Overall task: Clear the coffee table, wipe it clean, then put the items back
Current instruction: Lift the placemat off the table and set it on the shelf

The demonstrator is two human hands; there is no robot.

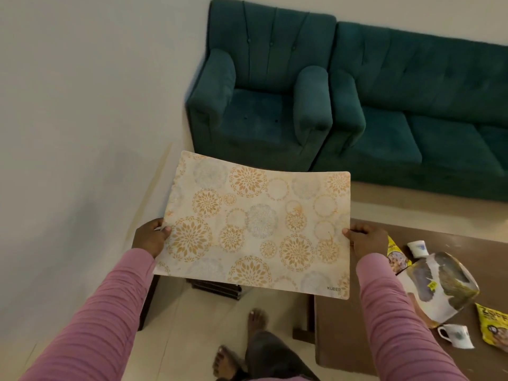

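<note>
Head view: a rectangular placemat (255, 229) is held in the air, roughly level, above the floor and to the left of the tabletop (336, 339), not touching it. The mat is cream with orange and pale grey-blue circular floral medallions. Its far edge bows slightly, its left edge looks ragged, and the word "KUBER" is printed in the near right corner.

The left hand (151, 237) grips the mat's left edge and the right hand (367, 240) grips its right edge. Each thumb lies on top; the fingers underneath are hidden by the mat. Both arms wear pink sleeves.

On the tabletop, to the right of the mat:
- a glossy patterned tray (442, 287), partly covered by the right sleeve
- two white cups, one beyond the tray (417, 248) and one nearer (456, 336)
- two yellow snack packets — one (397, 259) partly behind the right hand, one (493, 323) cut off by the frame edge

A dark object (217, 288) shows below the mat's near edge; it cannot be identified. A green armchair (261, 105) and sofa (426, 119) stand against the wall.
</note>
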